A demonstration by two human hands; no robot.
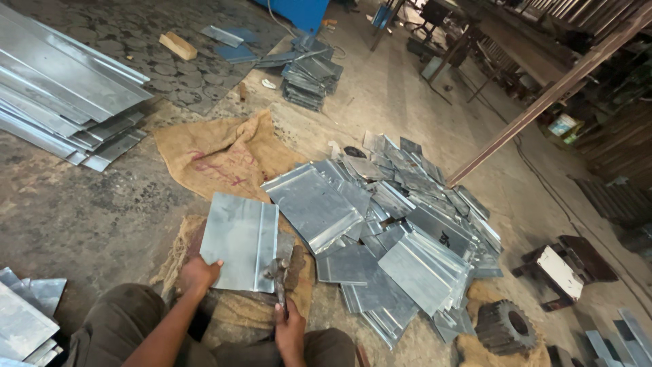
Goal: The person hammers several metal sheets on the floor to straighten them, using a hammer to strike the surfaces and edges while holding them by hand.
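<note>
Head view: left hand (197, 274) rests on the near left corner of a sheet (239, 241), fingers bent and pressed down on its edge, thumb side toward the wrist. The sheet is flat galvanised metal w/ a raised fold along its right side, lying on burlap (224, 155) just beyond the fingertips. Right hand (291, 331) is wrapped tight round the handle of a hammer (277, 275), fingers curled together in a fist; the head sits just past the knuckles, touching or nearly touching the sheet's near right corner, can't tell which. To the right of the right-hand fingers, close by, a loose pile (401, 224) of similar folded sheets spreads over the floor. Further right of that, a dark gear (504, 327). Well beyond the left fingers, upper left, long strips (61, 95) stacked. Far ahead of both hands, a small stack (309, 78) and a wood block (178, 45)
</note>
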